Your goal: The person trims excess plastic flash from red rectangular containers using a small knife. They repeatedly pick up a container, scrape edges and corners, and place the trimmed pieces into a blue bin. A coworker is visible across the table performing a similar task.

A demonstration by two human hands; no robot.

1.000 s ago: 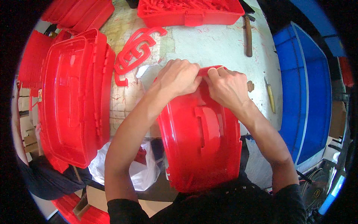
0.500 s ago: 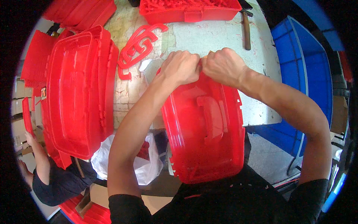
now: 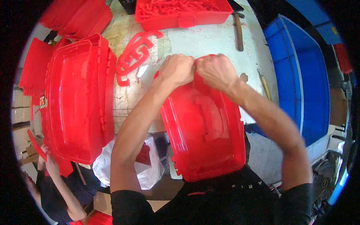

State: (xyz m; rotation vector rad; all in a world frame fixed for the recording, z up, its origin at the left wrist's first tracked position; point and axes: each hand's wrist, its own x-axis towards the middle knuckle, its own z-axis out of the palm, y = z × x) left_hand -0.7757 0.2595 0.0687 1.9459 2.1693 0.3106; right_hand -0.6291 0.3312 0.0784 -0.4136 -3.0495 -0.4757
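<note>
**A:** ok so what's over on the far left?

**B:** Another person crouched low at the lower left edge, one arm up near a stack of red plastic tubs that sits tipped on the left end of the bench. Just below the stack there's a white plastic bag with something red inside it. Right of the stack, a few loose red handle pieces lie flat on the bench top.

**A:** and the middle?

**B:** That's where the person's own hands are. The left hand is curled into a tight fist on the far rim of a red lidded box, and the right hand is clenched on the same rim just beside it, knuckles almost touching. The box leans off the near edge of the bench toward the person's chest, lid side up with its molded handle showing. What exactly the fingers pinch at that rim, can't tell.

**A:** further right?

**B:** A red tray of small parts at the far edge, a wooden-handled tool next to it, and a big blue bin off the right end of the bench.
</note>
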